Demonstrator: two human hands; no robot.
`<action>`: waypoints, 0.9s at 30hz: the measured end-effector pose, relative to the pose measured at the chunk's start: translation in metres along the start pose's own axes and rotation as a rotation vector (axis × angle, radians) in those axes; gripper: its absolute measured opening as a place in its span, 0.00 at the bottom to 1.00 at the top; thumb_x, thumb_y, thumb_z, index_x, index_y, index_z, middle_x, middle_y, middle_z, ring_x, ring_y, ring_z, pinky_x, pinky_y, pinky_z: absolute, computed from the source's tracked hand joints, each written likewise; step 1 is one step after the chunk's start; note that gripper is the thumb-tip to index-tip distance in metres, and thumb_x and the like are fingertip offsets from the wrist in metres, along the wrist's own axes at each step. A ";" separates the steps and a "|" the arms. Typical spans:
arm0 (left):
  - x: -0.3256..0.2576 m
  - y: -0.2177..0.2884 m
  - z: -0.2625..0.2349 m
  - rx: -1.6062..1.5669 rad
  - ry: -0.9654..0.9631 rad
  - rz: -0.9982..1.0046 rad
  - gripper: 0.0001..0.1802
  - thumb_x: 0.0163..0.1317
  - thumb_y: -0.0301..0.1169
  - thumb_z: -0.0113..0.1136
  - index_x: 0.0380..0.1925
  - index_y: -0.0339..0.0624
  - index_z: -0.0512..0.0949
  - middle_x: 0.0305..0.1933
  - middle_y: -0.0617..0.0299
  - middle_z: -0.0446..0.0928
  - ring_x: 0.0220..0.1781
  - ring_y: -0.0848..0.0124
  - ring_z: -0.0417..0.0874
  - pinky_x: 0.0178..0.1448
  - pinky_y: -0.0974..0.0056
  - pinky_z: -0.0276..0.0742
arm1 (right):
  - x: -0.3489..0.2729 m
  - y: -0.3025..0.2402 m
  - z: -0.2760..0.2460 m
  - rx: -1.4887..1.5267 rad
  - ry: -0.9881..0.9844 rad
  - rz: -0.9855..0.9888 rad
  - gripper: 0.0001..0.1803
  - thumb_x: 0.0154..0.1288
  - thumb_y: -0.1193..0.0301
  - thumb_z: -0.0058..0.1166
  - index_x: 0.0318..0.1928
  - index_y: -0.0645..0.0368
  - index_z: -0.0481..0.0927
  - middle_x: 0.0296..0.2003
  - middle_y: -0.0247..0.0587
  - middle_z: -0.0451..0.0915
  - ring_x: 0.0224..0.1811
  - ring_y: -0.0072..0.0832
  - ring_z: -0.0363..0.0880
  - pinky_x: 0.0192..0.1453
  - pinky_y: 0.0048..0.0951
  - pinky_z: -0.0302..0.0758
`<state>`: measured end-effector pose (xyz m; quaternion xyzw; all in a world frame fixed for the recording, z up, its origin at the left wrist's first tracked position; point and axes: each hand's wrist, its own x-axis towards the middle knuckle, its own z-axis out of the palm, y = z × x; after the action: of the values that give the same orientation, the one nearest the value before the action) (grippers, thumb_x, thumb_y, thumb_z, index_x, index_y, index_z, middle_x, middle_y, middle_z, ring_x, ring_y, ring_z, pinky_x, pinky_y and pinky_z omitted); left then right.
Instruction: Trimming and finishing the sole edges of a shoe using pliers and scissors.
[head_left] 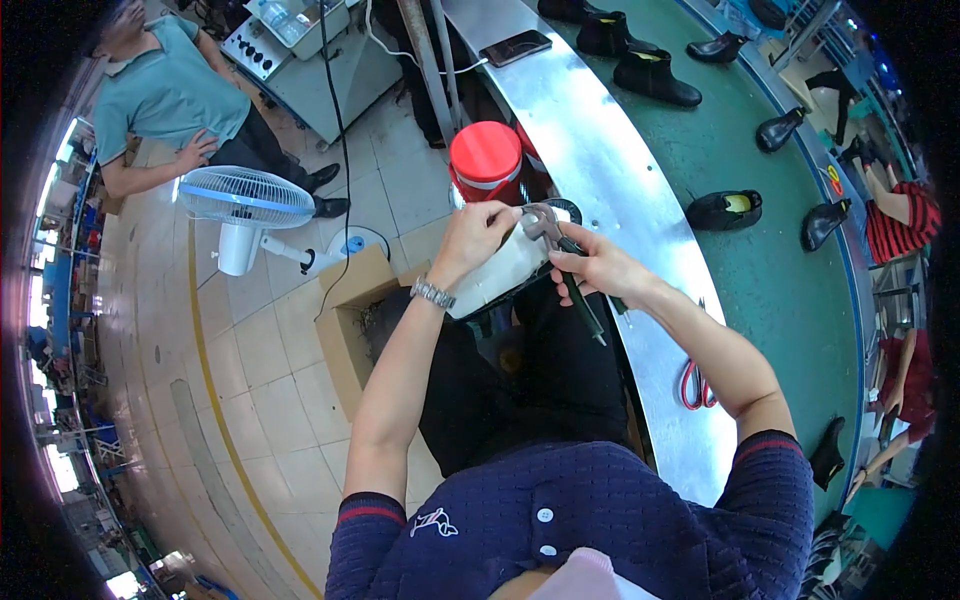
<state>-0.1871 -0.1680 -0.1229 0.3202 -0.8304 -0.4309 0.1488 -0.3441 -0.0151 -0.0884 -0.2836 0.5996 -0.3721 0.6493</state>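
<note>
Above my lap lies a dark shoe (461, 311), its pale underside (498, 268) turned up. At its far end my left hand (478, 238) is closed in a pinch on the shoe's edge, thumb and fingers beside the metal jaws of a pair of pincers. My right hand (597, 268) is wrapped round these pincers (541, 224); their dark green handles point down and toward me. The jaws rest over the shoe's far end, and what they grip there is too small to make out.
To my right runs a metal bench edge (640, 190) with red-handled scissors (692, 385) and a phone (516, 47). Beyond it, a green conveyor (790, 330) carries several black boots. A red bucket (487, 152), a cardboard box (345, 345) and a fan (246, 200) stand left; a person (175, 95) stands behind the fan.
</note>
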 end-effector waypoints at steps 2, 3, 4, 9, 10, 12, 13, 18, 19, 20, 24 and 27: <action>-0.018 0.010 -0.002 -0.079 -0.082 -0.041 0.25 0.62 0.46 0.62 0.50 0.35 0.79 0.35 0.48 0.83 0.37 0.57 0.85 0.44 0.60 0.77 | -0.006 -0.012 -0.012 -0.111 -0.048 -0.002 0.27 0.73 0.70 0.49 0.69 0.53 0.59 0.34 0.35 0.77 0.33 0.21 0.78 0.40 0.27 0.80; -0.034 0.018 0.003 0.030 -0.045 0.023 0.36 0.57 0.46 0.66 0.58 0.30 0.70 0.45 0.44 0.80 0.47 0.55 0.81 0.52 0.58 0.74 | -0.010 -0.018 -0.018 -0.220 -0.096 0.005 0.29 0.72 0.71 0.50 0.71 0.53 0.58 0.35 0.37 0.78 0.34 0.21 0.79 0.41 0.25 0.79; -0.047 0.022 0.007 0.141 -0.004 0.078 0.49 0.52 0.46 0.71 0.66 0.25 0.60 0.54 0.40 0.76 0.57 0.52 0.78 0.61 0.56 0.71 | -0.009 -0.023 -0.023 -0.389 -0.147 -0.019 0.34 0.71 0.74 0.50 0.74 0.53 0.53 0.37 0.39 0.80 0.34 0.22 0.79 0.42 0.25 0.76; -0.069 0.031 0.046 0.370 0.111 0.063 0.70 0.37 0.34 0.81 0.72 0.27 0.38 0.64 0.36 0.68 0.66 0.46 0.67 0.70 0.52 0.60 | 0.001 -0.056 -0.011 -0.991 -0.217 0.026 0.38 0.69 0.75 0.48 0.75 0.53 0.48 0.33 0.38 0.77 0.29 0.23 0.77 0.39 0.26 0.75; -0.070 0.030 0.051 0.357 0.164 0.069 0.67 0.39 0.30 0.79 0.71 0.26 0.40 0.61 0.38 0.69 0.65 0.46 0.67 0.71 0.52 0.59 | -0.002 -0.064 -0.005 -0.891 -0.203 0.135 0.37 0.69 0.74 0.49 0.75 0.53 0.48 0.32 0.38 0.76 0.29 0.24 0.76 0.37 0.26 0.76; -0.072 0.029 0.054 0.333 0.240 0.071 0.62 0.41 0.25 0.76 0.71 0.25 0.43 0.59 0.40 0.70 0.64 0.48 0.68 0.71 0.51 0.58 | -0.004 -0.057 0.000 -0.811 -0.161 0.171 0.34 0.71 0.71 0.48 0.73 0.53 0.50 0.30 0.35 0.74 0.28 0.25 0.75 0.31 0.26 0.77; -0.074 0.027 0.052 0.342 0.246 0.055 0.62 0.41 0.25 0.76 0.71 0.25 0.43 0.59 0.40 0.70 0.64 0.48 0.68 0.71 0.51 0.58 | -0.014 -0.056 0.010 -0.781 -0.089 0.097 0.33 0.71 0.70 0.48 0.72 0.54 0.52 0.32 0.46 0.78 0.29 0.35 0.80 0.33 0.34 0.78; -0.075 0.022 0.064 0.381 0.330 0.160 0.55 0.37 0.27 0.78 0.67 0.31 0.59 0.61 0.45 0.72 0.64 0.53 0.71 0.69 0.53 0.62 | -0.018 0.020 0.004 -0.905 0.161 -0.341 0.33 0.68 0.71 0.52 0.69 0.57 0.54 0.34 0.68 0.79 0.36 0.62 0.78 0.37 0.55 0.71; -0.076 0.023 0.066 0.380 0.323 0.159 0.55 0.37 0.27 0.78 0.67 0.31 0.59 0.61 0.45 0.72 0.64 0.53 0.71 0.69 0.53 0.62 | -0.019 0.024 0.005 -0.918 0.201 -0.352 0.32 0.68 0.71 0.52 0.69 0.58 0.54 0.32 0.67 0.79 0.34 0.62 0.78 0.36 0.55 0.70; -0.077 0.025 0.066 0.354 0.347 0.162 0.52 0.37 0.27 0.78 0.66 0.31 0.62 0.61 0.45 0.72 0.64 0.54 0.71 0.69 0.53 0.63 | -0.022 0.024 0.006 -0.946 0.201 -0.360 0.33 0.68 0.72 0.52 0.69 0.58 0.53 0.35 0.66 0.80 0.35 0.62 0.79 0.37 0.54 0.72; -0.080 0.022 0.073 0.359 0.410 0.191 0.49 0.36 0.26 0.77 0.64 0.32 0.66 0.61 0.47 0.74 0.64 0.54 0.73 0.70 0.53 0.64 | -0.022 0.038 0.002 -0.955 0.213 -0.400 0.33 0.69 0.71 0.51 0.70 0.58 0.52 0.40 0.64 0.81 0.36 0.61 0.79 0.40 0.52 0.76; -0.077 0.019 0.073 0.386 0.419 0.216 0.47 0.37 0.28 0.77 0.63 0.32 0.68 0.61 0.47 0.74 0.64 0.54 0.73 0.69 0.53 0.65 | -0.021 0.033 -0.002 -0.993 0.218 -0.452 0.34 0.69 0.71 0.52 0.71 0.57 0.53 0.38 0.61 0.81 0.34 0.61 0.79 0.38 0.51 0.76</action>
<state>-0.1751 -0.0635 -0.1478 0.3345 -0.8773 -0.1713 0.2984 -0.3418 0.0209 -0.1031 -0.6371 0.6908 -0.2020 0.2758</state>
